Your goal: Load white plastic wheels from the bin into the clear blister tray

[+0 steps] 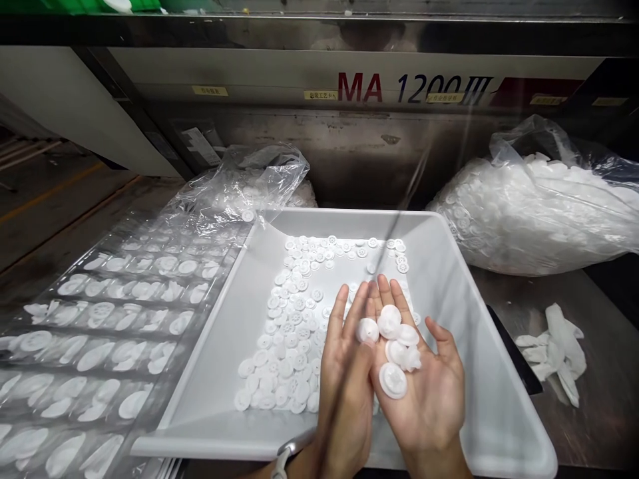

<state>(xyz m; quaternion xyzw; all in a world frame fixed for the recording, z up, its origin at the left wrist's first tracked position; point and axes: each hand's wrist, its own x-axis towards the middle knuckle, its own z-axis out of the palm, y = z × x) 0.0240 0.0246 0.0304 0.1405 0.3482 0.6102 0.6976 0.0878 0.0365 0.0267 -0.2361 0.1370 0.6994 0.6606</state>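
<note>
Both hands are held palm up, side by side, over a grey-white plastic tray point(234, 426). Across the palm of my right hand point(424, 392) lie several small white plastic discs point(393, 380) with raised centres; its fingers are stretched out and its thumb stands apart. My left hand point(344, 386) touches it on the left, thumb bent inward at a white domed disc point(368, 330) by its fingers. A watch point(282, 459) is on the left wrist. Many similar loose discs point(294, 319) cover the tray floor, partly hidden behind the hands.
On the left, clear plastic packaging point(100, 319) holds rows of white discs. Filled clear bags stand behind the tray, one at the left point(249, 179) and a larger one at the right point(539, 206). White gloves point(554, 349) lie right of the tray. A machine panel point(299, 73) spans the back.
</note>
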